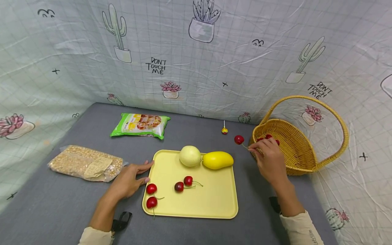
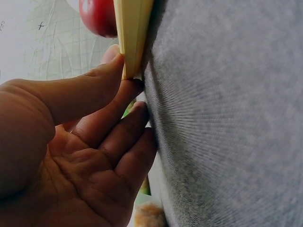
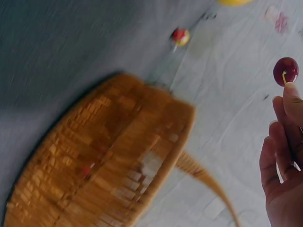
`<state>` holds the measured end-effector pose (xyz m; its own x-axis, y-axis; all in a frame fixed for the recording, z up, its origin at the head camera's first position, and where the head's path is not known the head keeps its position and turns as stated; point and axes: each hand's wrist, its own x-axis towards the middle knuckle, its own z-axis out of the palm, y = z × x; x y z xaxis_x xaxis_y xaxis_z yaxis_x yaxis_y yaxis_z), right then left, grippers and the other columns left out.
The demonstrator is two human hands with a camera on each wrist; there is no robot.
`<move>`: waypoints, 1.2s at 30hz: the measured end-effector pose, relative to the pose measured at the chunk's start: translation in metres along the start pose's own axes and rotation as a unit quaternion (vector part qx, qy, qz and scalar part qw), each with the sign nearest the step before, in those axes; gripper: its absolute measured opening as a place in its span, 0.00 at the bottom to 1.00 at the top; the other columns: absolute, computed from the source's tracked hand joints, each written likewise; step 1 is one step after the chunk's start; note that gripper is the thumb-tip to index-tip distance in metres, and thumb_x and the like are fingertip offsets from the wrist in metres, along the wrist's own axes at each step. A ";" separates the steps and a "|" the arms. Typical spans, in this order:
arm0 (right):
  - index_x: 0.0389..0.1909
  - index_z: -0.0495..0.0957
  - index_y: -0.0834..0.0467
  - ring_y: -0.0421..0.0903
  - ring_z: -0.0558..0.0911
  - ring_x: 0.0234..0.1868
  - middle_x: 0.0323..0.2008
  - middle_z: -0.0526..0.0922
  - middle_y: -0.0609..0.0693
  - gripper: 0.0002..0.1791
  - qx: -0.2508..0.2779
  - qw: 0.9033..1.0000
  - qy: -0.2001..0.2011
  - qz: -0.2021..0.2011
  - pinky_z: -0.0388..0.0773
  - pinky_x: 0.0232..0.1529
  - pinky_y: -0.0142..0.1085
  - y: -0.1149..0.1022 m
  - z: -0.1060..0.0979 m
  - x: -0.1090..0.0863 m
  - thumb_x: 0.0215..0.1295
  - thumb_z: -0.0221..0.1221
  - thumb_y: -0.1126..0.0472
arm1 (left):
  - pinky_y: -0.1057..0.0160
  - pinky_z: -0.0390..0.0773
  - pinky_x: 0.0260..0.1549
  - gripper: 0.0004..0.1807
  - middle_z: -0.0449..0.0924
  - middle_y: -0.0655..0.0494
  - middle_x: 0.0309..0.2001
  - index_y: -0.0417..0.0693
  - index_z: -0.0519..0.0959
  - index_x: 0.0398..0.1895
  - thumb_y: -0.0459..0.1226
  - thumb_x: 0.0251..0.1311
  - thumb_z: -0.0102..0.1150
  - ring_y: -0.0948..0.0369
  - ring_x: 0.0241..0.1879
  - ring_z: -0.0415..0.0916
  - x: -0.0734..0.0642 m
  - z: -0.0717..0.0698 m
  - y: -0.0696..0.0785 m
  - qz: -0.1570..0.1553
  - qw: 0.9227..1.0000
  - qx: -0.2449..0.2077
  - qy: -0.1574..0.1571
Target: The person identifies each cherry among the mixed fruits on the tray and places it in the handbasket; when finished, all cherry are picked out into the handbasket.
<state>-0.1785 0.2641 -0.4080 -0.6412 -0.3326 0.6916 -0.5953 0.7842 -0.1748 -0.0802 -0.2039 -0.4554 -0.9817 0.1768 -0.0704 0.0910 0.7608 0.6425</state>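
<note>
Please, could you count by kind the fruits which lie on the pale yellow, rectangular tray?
Red, round, stemmed cherries: 4
Pale green, rounded fruit: 1
Yellow, elongated, mango-like fruit: 1
Total on the pale yellow, rectangular tray: 6

Head view is evenly lit, fairly crisp — soft shadow on desk [image 1: 255, 200] beside right forearm [image 1: 288, 199]. Right wrist view: basket [image 3: 94, 132] blurred — left wrist view: backdrop [image 2: 52, 56] washed-out.
</note>
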 end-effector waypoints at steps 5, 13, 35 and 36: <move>0.33 0.87 0.64 0.57 0.77 0.38 0.32 0.88 0.59 0.08 -0.011 0.999 0.007 0.036 0.71 0.42 0.45 0.021 -0.007 -0.002 0.54 0.77 0.70 | 0.30 0.70 0.69 0.34 0.74 0.35 0.72 0.47 0.75 0.76 0.33 0.65 0.72 0.33 0.73 0.68 0.000 0.000 0.000 0.000 1.000 -0.001 -0.002; 0.33 0.88 0.66 0.58 0.78 0.37 0.32 0.89 0.61 0.07 -0.033 0.997 0.022 0.066 0.73 0.38 0.49 0.055 -0.008 -0.012 0.57 0.76 0.69 | 0.29 0.69 0.69 0.35 0.73 0.35 0.72 0.47 0.75 0.76 0.34 0.65 0.72 0.32 0.73 0.68 0.001 0.000 -0.001 -0.001 1.000 0.001 -0.005; 0.35 0.89 0.63 0.61 0.80 0.38 0.34 0.88 0.63 0.05 -0.059 0.982 -0.043 0.173 0.74 0.40 0.59 0.124 -0.009 -0.020 0.66 0.72 0.65 | 0.28 0.69 0.68 0.35 0.73 0.35 0.72 0.48 0.75 0.76 0.36 0.64 0.73 0.31 0.73 0.67 0.001 -0.002 -0.002 -0.004 1.000 0.004 -0.004; 0.35 0.89 0.63 0.61 0.80 0.39 0.34 0.87 0.63 0.05 -0.059 0.981 -0.050 0.180 0.74 0.41 0.59 0.125 -0.009 -0.020 0.66 0.72 0.64 | 0.28 0.69 0.68 0.35 0.74 0.35 0.72 0.48 0.75 0.76 0.35 0.64 0.73 0.31 0.73 0.68 0.001 -0.002 -0.002 -0.002 1.000 0.005 -0.004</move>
<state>-0.2357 0.3737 -0.4375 -0.8477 -0.0676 0.5262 -0.2645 0.9136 -0.3087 -0.0819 -0.2064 -0.4551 -0.9810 0.1774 -0.0790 0.0876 0.7673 0.6352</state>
